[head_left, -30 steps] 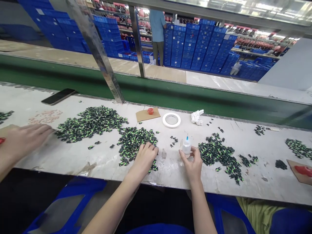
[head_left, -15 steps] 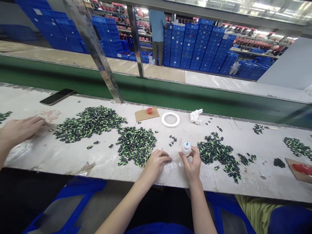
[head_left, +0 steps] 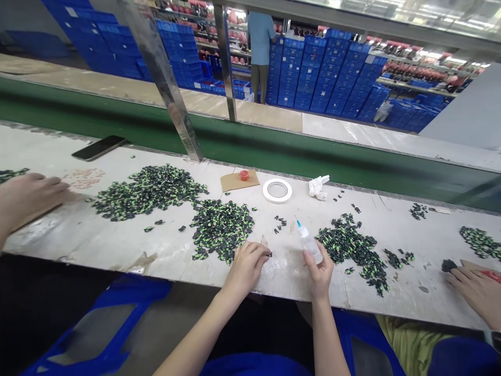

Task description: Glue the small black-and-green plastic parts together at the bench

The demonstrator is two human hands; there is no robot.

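Head view now: I've got the left hand (head_left: 246, 263) pinching a small dark piece (head_left: 269, 255) at its fingertips, just right of the near green-and-black pile (head_left: 223, 227), and the right hand (head_left: 321, 269) wrapped around a clear bottle (head_left: 310, 244), tilted left, its blue-based needle (head_left: 299, 224) apart from the piece. To do this well, I'd keep that pinch steady, bring the needle in close without poking a finger, and squeeze only lightly.
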